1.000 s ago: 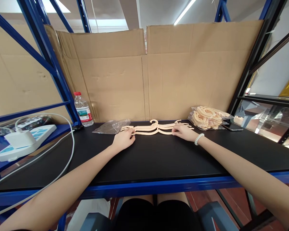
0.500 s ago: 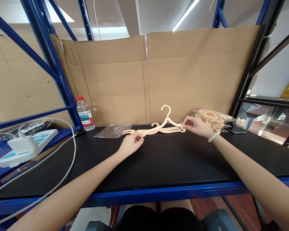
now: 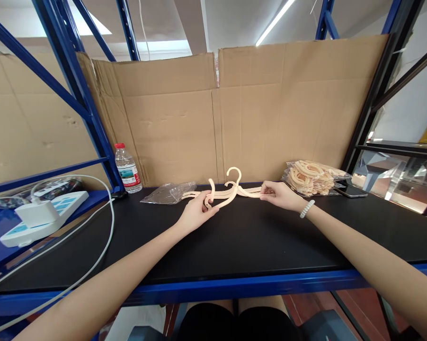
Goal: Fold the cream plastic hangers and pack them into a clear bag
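A cream plastic hanger [image 3: 237, 188] is held up a little above the black table, its hook upward. My left hand [image 3: 198, 209] is closed on its left part, and a curved cream piece stands up between the fingers. My right hand [image 3: 279, 195] pinches the tip of the hanger's right arm. Behind it, more cream hangers [image 3: 220, 194] lie stacked on the table near the cardboard. How the curved piece joins the hanger is hidden by my left fingers.
A clear plastic bag [image 3: 169, 193] and a red-capped bottle [image 3: 128, 171] stand left. At right are a bag of cream hangers [image 3: 311, 177] and a phone [image 3: 351, 190]. A white power strip [image 3: 43, 222] with a cable is far left; cardboard [image 3: 171, 123] backs the table [image 3: 249, 246].
The held hanger has moved left and toward me, off the stack. My right hand has moved left with it, and a curved piece now shows upright at my left fingers.
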`<state>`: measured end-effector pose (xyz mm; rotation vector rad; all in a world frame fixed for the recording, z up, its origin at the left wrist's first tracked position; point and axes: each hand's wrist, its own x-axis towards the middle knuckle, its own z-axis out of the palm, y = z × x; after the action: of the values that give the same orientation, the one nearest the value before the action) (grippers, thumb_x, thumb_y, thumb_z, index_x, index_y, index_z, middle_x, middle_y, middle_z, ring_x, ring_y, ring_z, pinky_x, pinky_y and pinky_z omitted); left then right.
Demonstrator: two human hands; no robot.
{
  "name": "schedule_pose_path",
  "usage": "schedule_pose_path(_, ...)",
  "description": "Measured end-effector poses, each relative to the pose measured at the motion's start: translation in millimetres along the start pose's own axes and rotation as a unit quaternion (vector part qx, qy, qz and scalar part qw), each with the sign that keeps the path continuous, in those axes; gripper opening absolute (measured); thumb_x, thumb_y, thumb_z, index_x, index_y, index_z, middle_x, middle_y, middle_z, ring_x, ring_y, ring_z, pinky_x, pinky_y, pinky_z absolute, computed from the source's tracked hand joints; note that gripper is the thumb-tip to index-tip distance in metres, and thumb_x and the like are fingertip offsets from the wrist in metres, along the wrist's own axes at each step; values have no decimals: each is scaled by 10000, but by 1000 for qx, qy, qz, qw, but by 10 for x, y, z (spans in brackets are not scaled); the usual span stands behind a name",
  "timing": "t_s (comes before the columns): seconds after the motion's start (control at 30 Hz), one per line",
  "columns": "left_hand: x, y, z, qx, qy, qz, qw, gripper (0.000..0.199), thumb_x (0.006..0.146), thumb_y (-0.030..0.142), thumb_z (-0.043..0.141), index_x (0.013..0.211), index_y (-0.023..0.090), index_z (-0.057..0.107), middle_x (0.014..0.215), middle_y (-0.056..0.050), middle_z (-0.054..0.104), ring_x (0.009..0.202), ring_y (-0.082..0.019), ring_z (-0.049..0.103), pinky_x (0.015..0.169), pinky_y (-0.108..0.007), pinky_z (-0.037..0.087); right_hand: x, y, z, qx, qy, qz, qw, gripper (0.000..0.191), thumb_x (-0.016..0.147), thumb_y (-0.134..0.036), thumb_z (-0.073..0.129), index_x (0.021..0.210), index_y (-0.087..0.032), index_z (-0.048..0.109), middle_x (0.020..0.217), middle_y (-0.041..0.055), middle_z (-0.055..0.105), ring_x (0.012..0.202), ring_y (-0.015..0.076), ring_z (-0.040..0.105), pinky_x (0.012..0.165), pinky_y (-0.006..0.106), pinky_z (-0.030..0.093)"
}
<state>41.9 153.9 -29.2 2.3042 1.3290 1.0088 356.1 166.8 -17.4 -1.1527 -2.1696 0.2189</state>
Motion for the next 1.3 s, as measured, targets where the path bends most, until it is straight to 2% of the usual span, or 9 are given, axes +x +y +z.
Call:
schedule_pose_path(0.17, 0, -46, -6, 66, -19, 22, 997, 311, 786, 318, 552, 1069, 202, 612, 727, 15, 605, 599, -154, 534, 624, -273, 400, 0, -121, 61, 11, -4, -11, 1000, 135, 822, -322, 540, 798, -189, 540, 694, 9, 607, 631, 148, 558, 602, 274, 444)
schedule_pose_path(0.3, 31, -83, -18, 3, -16, 3, 1000, 278, 814, 328, 502, 1040, 195, 596, 710, -2, 656, 689, -186, 587, 686, -291, 410, 14, -77, 55, -5, -10, -25, 1000, 143, 831, -280, 551, 916, -179, 605, 834, 46, 658, 738, 166, 595, 688, 296, 471)
schedule_pose_path(0.53, 97, -145, -9, -150, 40, -73, 985, 216, 740, 368, 545, 811, 166, 572, 631, -11, 618, 482, -124, 467, 509, -251, 371, 21, 19, -82, -254, 25, -67, 964, 119, 863, -227, 568, 899, -167, 665, 887, 82, 673, 925, 250, 535, 793, 343, 419)
schedule_pose_path(0.63, 96, -142, 7, -170, 42, -81, 981, 214, 718, 371, 558, 778, 165, 564, 632, -14, 616, 474, -113, 452, 489, -240, 359, -5, -63, -87, -340, 36, -6, 940, 152, 896, -233, 528, 913, -165, 663, 950, 91, 654, 892, 235, 566, 713, 304, 407)
schedule_pose_path(0.73, 87, -125, 8, -177, 42, -85, 980, 234, 711, 389, 565, 781, 166, 556, 639, -17, 619, 478, -111, 448, 482, -237, 352, -23, -186, -37, -407, 21, 61, 911, 225, 946, -258, 428, 961, -173, 636, 969, 87, 638, 719, 190, 608, 575, 277, 361)
schedule_pose_path(0.9, 83, -99, -23, -179, 58, -93, 978, 255, 701, 405, 564, 786, 164, 556, 631, -15, 609, 481, -112, 450, 476, -237, 345, -28, -279, 36, -456, -8, 40, 889, 267, 964, -214, 350, 998, -165, 610, 1079, 121, 616, 714, 185, 632, 524, 262, 354)
schedule_pose_path(1.07, 83, -105, -11, -181, 56, -87, 978, 254, 716, 402, 558, 801, 163, 553, 644, -17, 613, 482, -109, 449, 473, -234, 346, -42, -233, 66, -439, 28, -21, 898, 265, 905, -95, 382, 980, -170, 625, 1326, 133, 508, 926, 235, 619, 537, 267, 425)
schedule_pose_path(1.17, 80, -115, 0, -179, 56, -87, 978, 242, 727, 392, 552, 807, 164, 550, 651, -17, 612, 482, -107, 448, 467, -231, 347, -35, -182, 100, -374, 58, -39, 925, 303, 863, -49, 389, 1003, -173, 627, 1403, 127, 435, 918, 229, 623, 591, 299, 486)
schedule_pose_path(1.3, 78, -111, -6, -179, 55, -79, 979, 223, 735, 375, 548, 810, 165, 545, 649, -14, 607, 485, -107, 454, 468, -229, 355, 0, -85, 168, -196, 95, -76, 973, 318, 826, -32, 401, 1008, -187, 610, 1214, 107, 577, 907, 206, 634, 798, 353, 516)
